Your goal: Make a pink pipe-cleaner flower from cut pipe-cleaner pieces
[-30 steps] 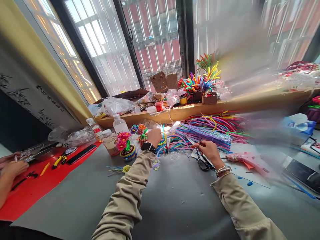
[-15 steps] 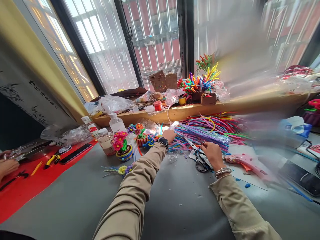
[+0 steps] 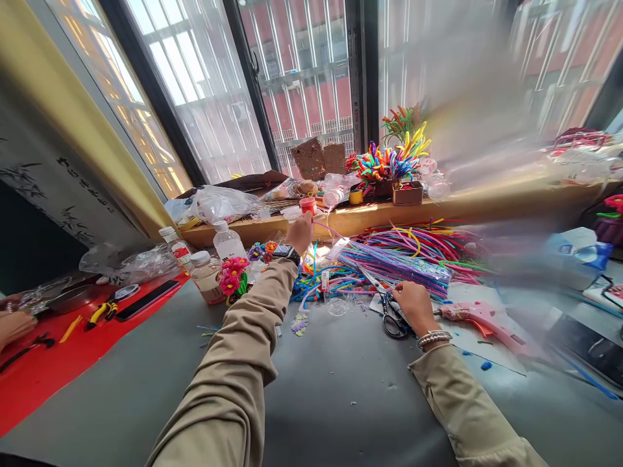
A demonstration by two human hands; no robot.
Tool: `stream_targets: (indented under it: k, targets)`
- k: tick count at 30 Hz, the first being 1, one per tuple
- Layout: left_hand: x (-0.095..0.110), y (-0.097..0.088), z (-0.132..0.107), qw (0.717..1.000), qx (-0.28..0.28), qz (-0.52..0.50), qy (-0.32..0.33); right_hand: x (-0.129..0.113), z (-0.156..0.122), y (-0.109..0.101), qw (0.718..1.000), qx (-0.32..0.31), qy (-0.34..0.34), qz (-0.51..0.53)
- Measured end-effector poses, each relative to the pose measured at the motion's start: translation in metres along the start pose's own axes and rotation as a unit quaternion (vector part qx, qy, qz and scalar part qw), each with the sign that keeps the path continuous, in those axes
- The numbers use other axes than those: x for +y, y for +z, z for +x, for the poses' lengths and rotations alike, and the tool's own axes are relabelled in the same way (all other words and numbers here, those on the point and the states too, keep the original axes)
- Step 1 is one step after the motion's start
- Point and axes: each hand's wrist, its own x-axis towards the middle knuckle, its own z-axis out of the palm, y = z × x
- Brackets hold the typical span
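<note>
My left hand (image 3: 300, 233) is closed on one end of a pinkish-purple pipe cleaner (image 3: 327, 227), which arcs right toward a glittery bundle of pipe cleaners (image 3: 399, 263) in a clear wrapper. Just behind this hand stands a small red-lidded jar (image 3: 307, 205). My right hand (image 3: 415, 303) rests low over the table with its fingers pinched together; what is between them, if anything, is too small to make out. Beside its fingertips lie black-handled scissors (image 3: 393, 319), blades pointing away toward the bundle.
A pink glue gun (image 3: 491, 321) lies to the right. Bottles (image 3: 228, 241) and pipe-cleaner flowers (image 3: 234, 274) stand left of centre. Loose pipe cleaners (image 3: 433, 243) spread along the sill. Another person's hand (image 3: 17, 324) is at the far left, near yellow-black pliers (image 3: 101, 314) on a red mat.
My left hand has moved up and left from the glittery bundle, drawing out a pinkish-purple pipe cleaner. My right hand has stayed almost in place beside the scissors.
</note>
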Motion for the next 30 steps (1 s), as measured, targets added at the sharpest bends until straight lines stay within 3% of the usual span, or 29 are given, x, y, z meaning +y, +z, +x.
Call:
stream_targets:
  k: [7, 13, 17, 21, 25, 27, 30]
  targets:
    - [-0.017, -0.022, 0.012, 0.996, 0.070, -0.053, -0.020, 0.000, -0.001, 0.000, 1.000, 0.007, 0.001, 0.008]
    - [-0.010, -0.035, 0.012, 0.992, 0.100, -0.071, 0.012, -0.001, -0.001, -0.001, 0.999, 0.015, 0.002, 0.034]
    - [0.003, -0.028, 0.003, 0.993, 0.089, -0.064, 0.051, -0.006, -0.003, -0.007, 0.996, 0.043, -0.005, 0.073]
    - [0.024, -0.015, -0.017, 0.992, 0.041, -0.020, 0.119, -0.016, -0.006, -0.013, 0.966, 0.086, -0.064, 0.233]
    - [0.048, -0.009, -0.038, 0.974, 0.004, 0.027, 0.227, -0.028, -0.010, -0.013, 0.918, 0.028, -0.147, 0.367]
    - [0.059, -0.009, -0.047, 0.961, 0.007, 0.048, 0.272, -0.031, -0.012, -0.012, 0.914, 0.016, -0.171, 0.367]
    - [0.069, -0.010, -0.056, 0.946, 0.018, 0.072, 0.316, -0.033, -0.013, -0.011, 0.933, 0.054, -0.186, 0.302]
